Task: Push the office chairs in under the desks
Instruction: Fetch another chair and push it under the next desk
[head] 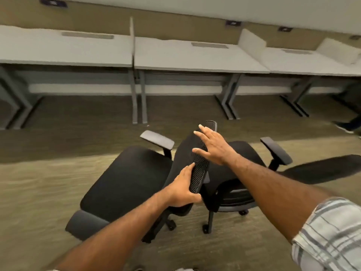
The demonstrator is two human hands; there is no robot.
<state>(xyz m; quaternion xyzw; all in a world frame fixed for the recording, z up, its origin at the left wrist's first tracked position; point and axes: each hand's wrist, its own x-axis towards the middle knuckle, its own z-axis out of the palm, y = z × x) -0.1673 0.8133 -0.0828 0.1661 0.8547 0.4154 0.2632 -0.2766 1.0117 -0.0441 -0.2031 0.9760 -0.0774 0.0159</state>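
Item one: black office chair [125, 182] with a padded seat, standing on the olive carpet [39, 182] out in the open floor, well apart from the row of desks and turned side-on to it, its seat pointing left. Its far armrest [157, 140] and near armrest [86, 224] are grey-topped. Its mesh backrest [201, 165] is seen edge-on at the middle of the scene. Left hand [181, 190]: clasps the nearer end of the backrest's edge, thumb lying along the mesh and fingers wrapped under. Right hand [214, 147]: released and flat, fingers straight and spread, palm laid against the farther end of the same edge. A plaid sleeve [332, 231] is rolled up on the right arm. Item two: second chair [242, 157], black, just behind the backrest to the right and close against the first, one armrest [275, 151] raised on its far side, castors showing below. A further dark padded shape [322, 169] lies to the right, too blurred to identify. Item three: three pale surfaces in a line along the beige wall, left surface [58, 49], middle surface [195, 57] and right surface [312, 63], each on grey legs, with white dividers [132, 36] between them. A shoe [344, 127] shows at the far right edge.
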